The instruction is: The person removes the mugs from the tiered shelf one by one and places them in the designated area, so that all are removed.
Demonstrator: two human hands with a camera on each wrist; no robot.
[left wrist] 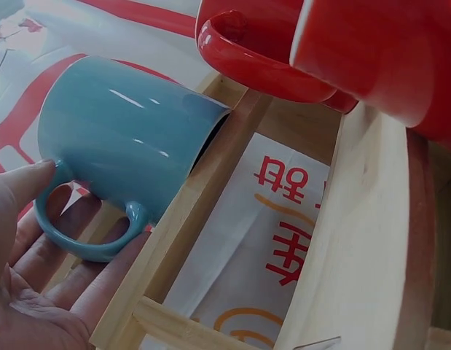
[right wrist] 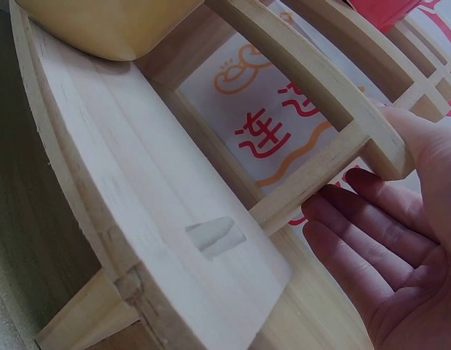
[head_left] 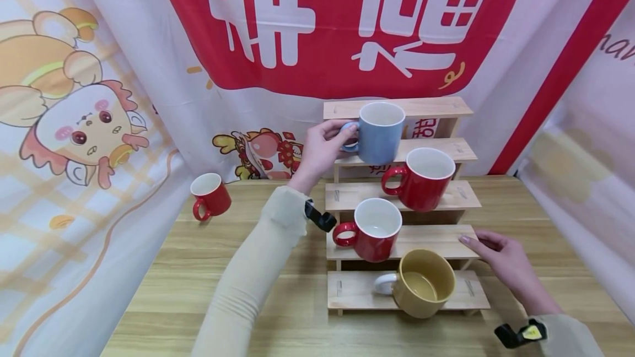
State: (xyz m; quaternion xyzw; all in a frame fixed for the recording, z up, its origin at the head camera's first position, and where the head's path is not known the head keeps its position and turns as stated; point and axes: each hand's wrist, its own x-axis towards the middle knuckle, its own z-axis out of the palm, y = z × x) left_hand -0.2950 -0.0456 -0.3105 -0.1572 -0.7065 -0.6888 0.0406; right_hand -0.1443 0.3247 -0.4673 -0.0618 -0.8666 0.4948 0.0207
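Observation:
My left hand [head_left: 324, 147] holds the handle of a light blue mug [head_left: 381, 134], with the thumb at the handle's upper end. The mug is at the second step from the top of a stepped wooden rack [head_left: 397, 292]; a thin dark gap shows under its base in the left wrist view. My right hand [head_left: 508, 269] grips the rack's right side, its thumb [head_left: 473, 244] on the second step from the bottom and the other fingers [right wrist: 356, 248] lower down. Red mugs [head_left: 430, 180] [head_left: 374, 230] stand on the two steps below the blue mug. A yellow mug [head_left: 419, 285] with a white handle occupies the bottom step.
Another red mug [head_left: 212, 197] is on the wood-grain table [head_left: 198, 269], to the left of the rack. Printed cloth [head_left: 342, 79] hangs close behind the rack. Cloth walls [head_left: 114, 247] also border the table at left and right.

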